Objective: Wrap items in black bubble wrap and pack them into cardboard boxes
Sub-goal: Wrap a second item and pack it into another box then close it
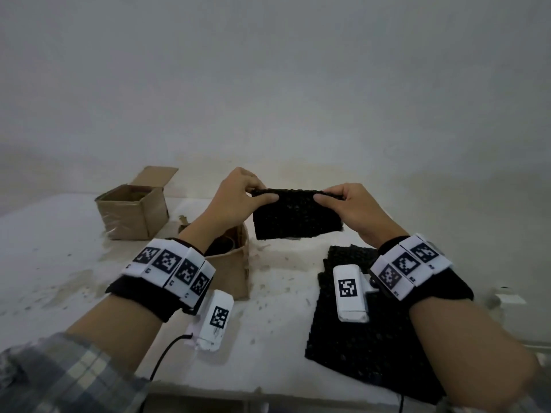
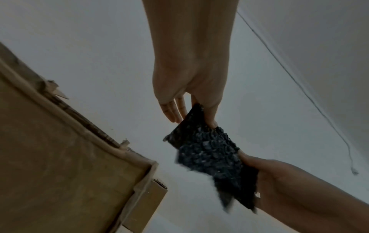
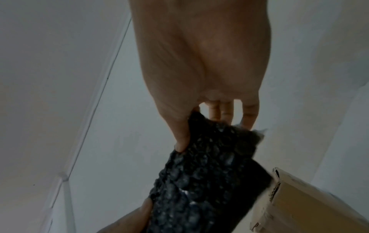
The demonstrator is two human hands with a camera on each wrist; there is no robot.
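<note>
Hands first, from the head view: the left hand (image 1: 238, 198) and the right hand (image 1: 347, 210) each pinch an upper corner of a small black bubble wrap piece (image 1: 296, 214), thumbs toward the camera, fingers curled behind its top edge. The piece hangs in the air between them, above the white bench (image 1: 59, 263). Just below the left wrist stands an open cardboard box (image 1: 231, 263) with something dark inside. A second open box (image 1: 134, 210) sits farther back on the left, well apart. A larger black bubble wrap sheet (image 1: 366, 338) lies flat on the bench under the right forearm.

Left wrist view: the left hand (image 2: 189, 88) grips one end of the black bubble wrap piece (image 2: 211, 157) between thumb and fingers, while the right hand (image 2: 279, 178) holds the other end. A cardboard box (image 2: 60, 173) fills the lower left.

Right wrist view: the right hand (image 3: 201, 88) pinches the black bubble wrap piece (image 3: 203, 181) at its upper end; the left hand (image 3: 129, 220) holds the lower end. A cardboard box (image 3: 299, 205) corner shows at lower right.
</note>
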